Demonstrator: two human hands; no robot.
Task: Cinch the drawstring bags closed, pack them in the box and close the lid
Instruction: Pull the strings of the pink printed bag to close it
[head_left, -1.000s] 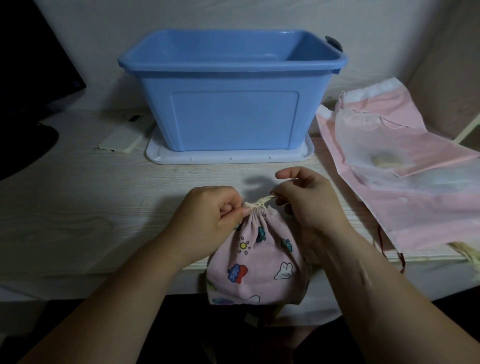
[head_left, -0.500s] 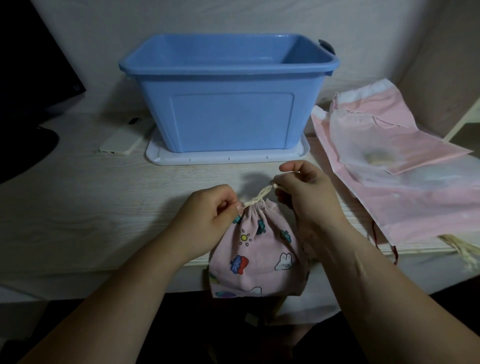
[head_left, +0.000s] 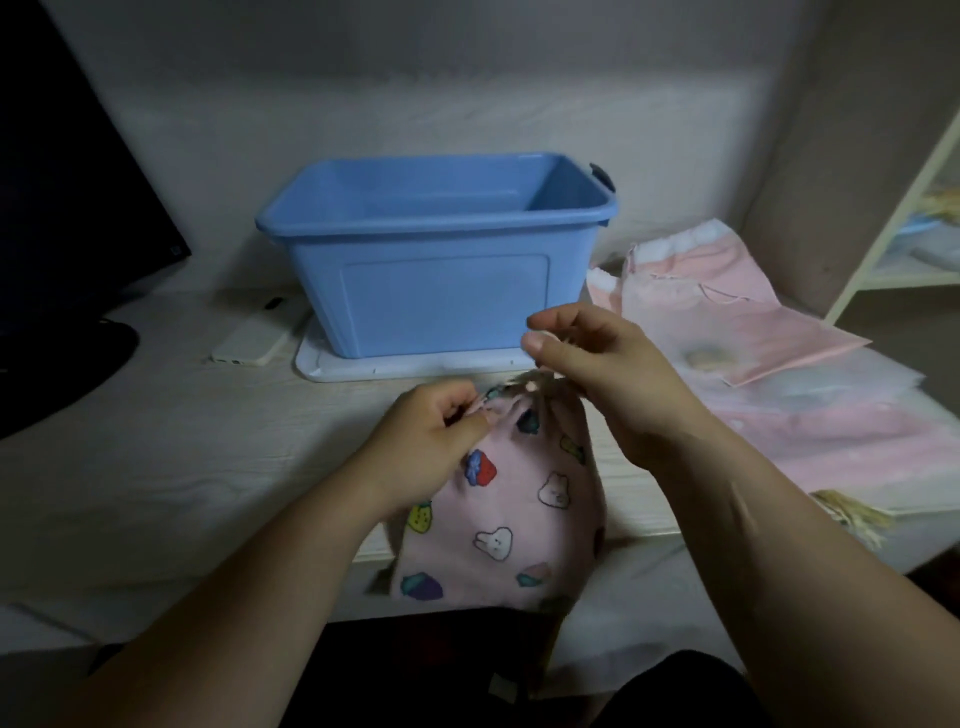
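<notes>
Drawstring bag hangs over the counter's near edge. The left hand pinches its gathered neck and the right hand pinches the cord. Risk: a hard tug slips the neck free and the bag drops off the edge.

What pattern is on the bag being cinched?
Pink bag with cartoon rabbits and fruit; head view.

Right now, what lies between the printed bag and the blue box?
Head view: front rim of the white lid, a narrow strip of bare table, the right hand above.
</notes>
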